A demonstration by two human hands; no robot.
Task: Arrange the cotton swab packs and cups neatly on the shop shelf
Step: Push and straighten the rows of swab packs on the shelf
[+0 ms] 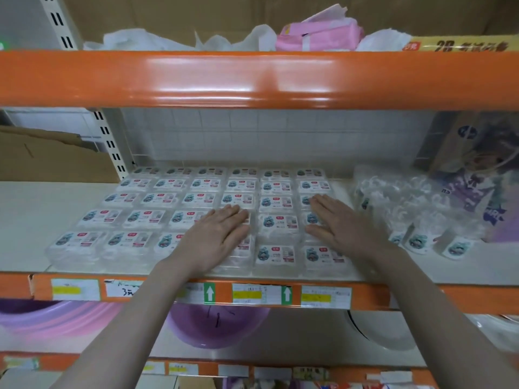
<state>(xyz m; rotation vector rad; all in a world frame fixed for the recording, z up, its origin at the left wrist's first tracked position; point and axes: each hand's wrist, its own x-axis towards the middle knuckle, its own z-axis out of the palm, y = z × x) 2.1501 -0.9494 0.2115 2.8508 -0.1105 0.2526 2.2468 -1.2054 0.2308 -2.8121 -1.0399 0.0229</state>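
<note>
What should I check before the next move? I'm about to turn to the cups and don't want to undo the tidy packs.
1. Swab packs in straight rows and columns: ok, the grid looks even front to back.
2. Left hand free: ok, it lies flat on the packs, gripping nothing.
3. Right hand free: ok, fingers straight, resting on the right column.
4. Cups lined up: not ok, the wrapped stacks lie loosely, fanned at angles.
5. Gap between packs and cups: ok, a strip of bare shelf shows between them.
6. Front packs clear of the shelf edge: cannot tell, the forearms hide part of it.
</note>
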